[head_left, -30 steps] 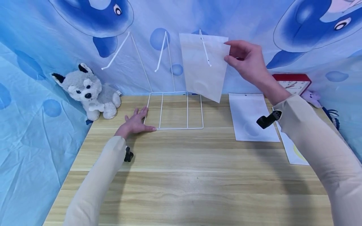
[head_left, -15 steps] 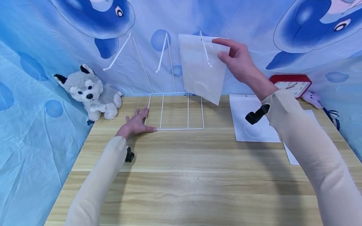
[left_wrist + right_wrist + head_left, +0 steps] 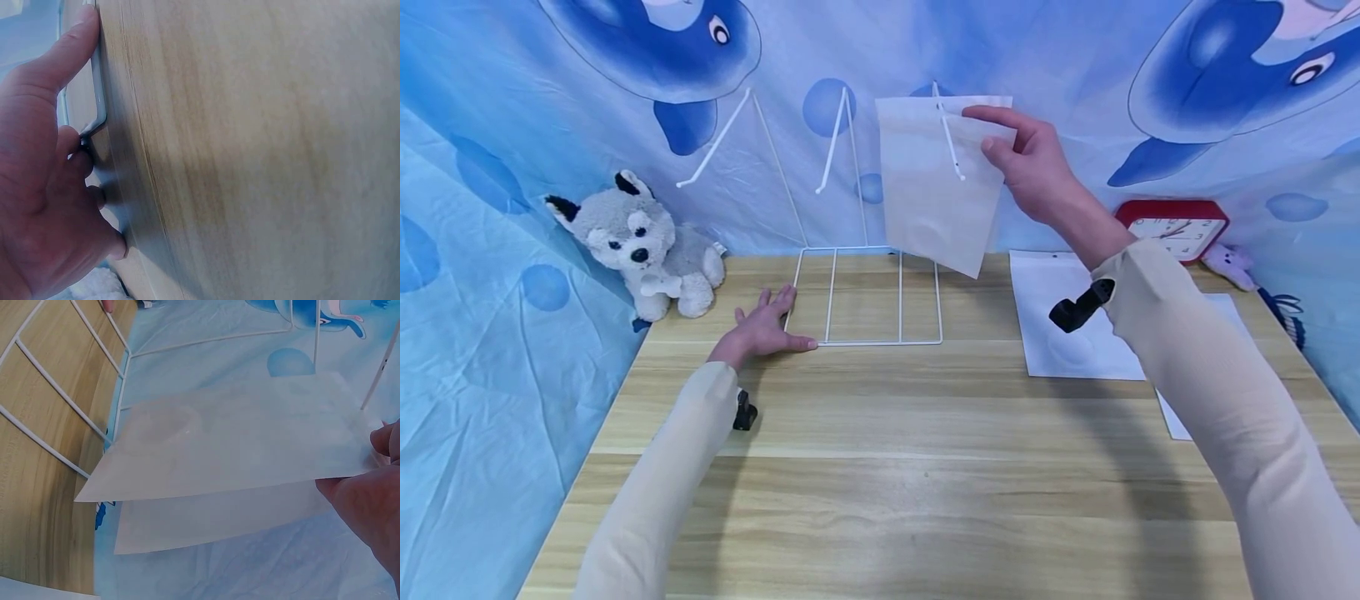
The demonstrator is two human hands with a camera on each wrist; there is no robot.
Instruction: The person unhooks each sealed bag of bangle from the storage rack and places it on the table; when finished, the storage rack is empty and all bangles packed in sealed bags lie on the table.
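A white wire rack [image 3: 883, 342] stands at the back of the wooden table, with three prongs rising in front of the curtain. White paper sheets [image 3: 936, 196], two overlapping layers in the right wrist view, hang by a top hole at the right prong. My right hand [image 3: 1037, 162] pinches them near the upper right, index finger along the top and thumb lower at the side edge. With fingers spread, my left hand [image 3: 760, 327] rests on the left side of the rack's base, thumb along the front wire [image 3: 99, 81].
Another white sheet [image 3: 1037, 317] with a hole in its top lies on the table at right, a further sheet [image 3: 1225, 308] partly under my right sleeve. A red clock [image 3: 1180, 229], purple plush [image 3: 1228, 262] and grey husky plush [image 3: 640, 246] stand at the back.
My right hand has moved left from the sheets' right edge, so its fingers now overlap their upper right part. The left hand stays on the rack's base.
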